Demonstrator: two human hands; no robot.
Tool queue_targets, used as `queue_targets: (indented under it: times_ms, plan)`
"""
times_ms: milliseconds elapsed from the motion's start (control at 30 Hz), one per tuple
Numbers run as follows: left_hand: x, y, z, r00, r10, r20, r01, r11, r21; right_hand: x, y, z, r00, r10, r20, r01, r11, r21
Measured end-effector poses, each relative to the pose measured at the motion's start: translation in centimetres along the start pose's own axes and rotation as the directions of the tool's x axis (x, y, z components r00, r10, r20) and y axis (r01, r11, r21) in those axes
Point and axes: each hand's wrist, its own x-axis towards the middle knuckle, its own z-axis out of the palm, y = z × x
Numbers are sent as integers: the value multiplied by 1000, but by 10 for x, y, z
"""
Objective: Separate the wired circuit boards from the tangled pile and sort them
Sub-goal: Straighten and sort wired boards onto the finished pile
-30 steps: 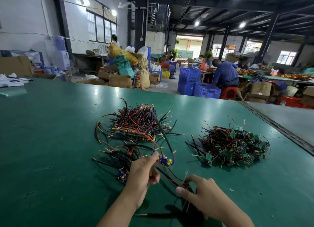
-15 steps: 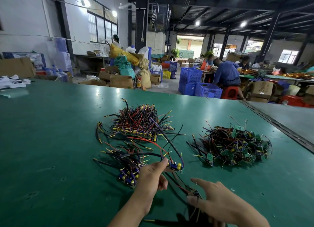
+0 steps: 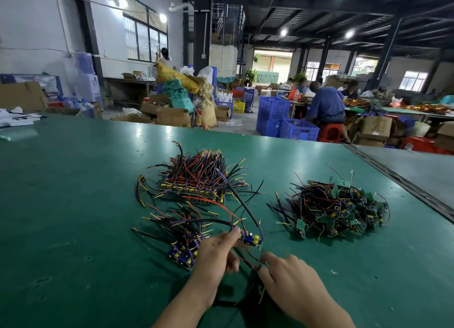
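My left hand (image 3: 216, 254) pinches a small wired circuit board (image 3: 250, 240) with blue and yellow parts, lifted just off the green table (image 3: 73, 217). Its long dark wires arch back toward a neat stack of boards with red, black and yellow wires (image 3: 196, 180). My right hand (image 3: 292, 281) grips the red and black wires trailing below that board. A small loose group of boards (image 3: 184, 252) lies left of my left hand. A tangled pile of green boards and wires (image 3: 336, 209) sits to the right.
A dark seam (image 3: 403, 182) divides the green table from a grey surface on the right. Beyond the far edge are blue crates (image 3: 285, 123), cardboard boxes (image 3: 172, 116) and seated people at another bench. Papers (image 3: 17, 118) lie at the far left.
My left hand has moved right and nearer with the board, drawing its wires out of the stack. My right hand's fingers have curled onto the trailing wires.
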Motion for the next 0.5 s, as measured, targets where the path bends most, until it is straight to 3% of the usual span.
queue_targets:
  times_ms: [200,367,500]
  plan:
    - [0,2,0,1000,13,-23,-12,999,45,0,-3,-2,954,85,-286,-46,989,141]
    - [-1,3,1,1000,4,-27,-2,999,44,3,-1,3,972,68,-225,-16,974,227]
    - [-2,4,1,1000,3,-30,-1,998,56,5,3,2,933,114,-340,-16,960,279]
